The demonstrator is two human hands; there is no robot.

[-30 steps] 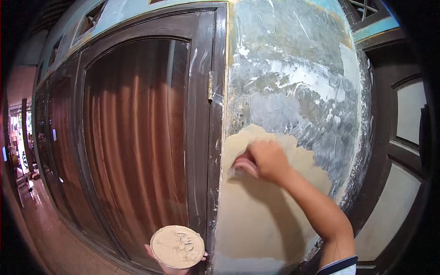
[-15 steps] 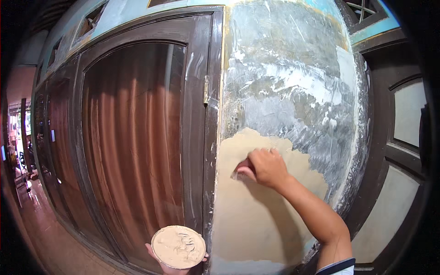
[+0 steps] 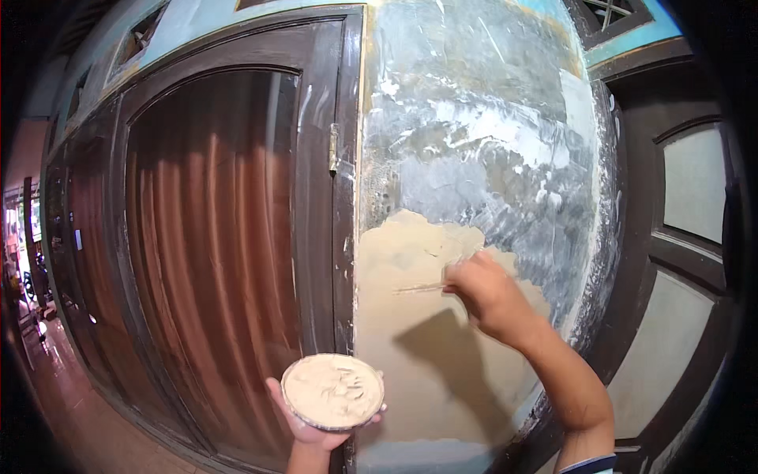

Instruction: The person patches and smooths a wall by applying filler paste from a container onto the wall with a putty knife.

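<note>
From below, my left hand cups a round bowl, its fingers wrapped about the sides. Thick beige putty fills the bowl, its surface ridged and marked. My right hand, slightly smeared by motion, is closed on a thin flat scraper seen nearly edge-on, pointing left. A broad layer of beige putty on the wall lies behind the scraper, and the arm's shadow falls across it. The part of the scraper within my fingers is hidden.
Left of the wall strip stands a dark wooden door frame with glass and a brown curtain behind it. Grey wall with white patches rises above the putty. A dark door with pale panels is at right; tiled floor lies lower left.
My left hand has raised the bowl and brought it rightward. My right hand has turned, lifting the scraper off the wall so that it shows edge-on. The whole view has shifted slightly.
</note>
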